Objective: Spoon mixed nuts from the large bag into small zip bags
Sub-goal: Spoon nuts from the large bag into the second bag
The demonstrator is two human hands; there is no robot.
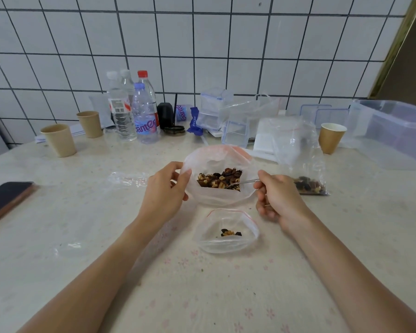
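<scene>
The large clear bag [216, 198] stands open at the table's middle, with mixed nuts [219, 180] in its bottom. My left hand [166, 191] pinches the bag's left rim and holds it open. My right hand [277, 197] grips a metal spoon [243, 182], whose bowl is down among the nuts. A small zip bag [226, 243] with a red seal strip lies open just in front, holding a few nuts. Another zip bag [300, 150] with nuts at its bottom stands upright to the right.
A phone [5, 200] lies at the left edge. Three paper cups [59, 140] [89, 123] [332, 138], several water bottles [144, 116], clear plastic boxes [214, 109] and a big storage bin [394, 131] line the back by the tiled wall. A flat empty bag [127, 179] lies left of my hand.
</scene>
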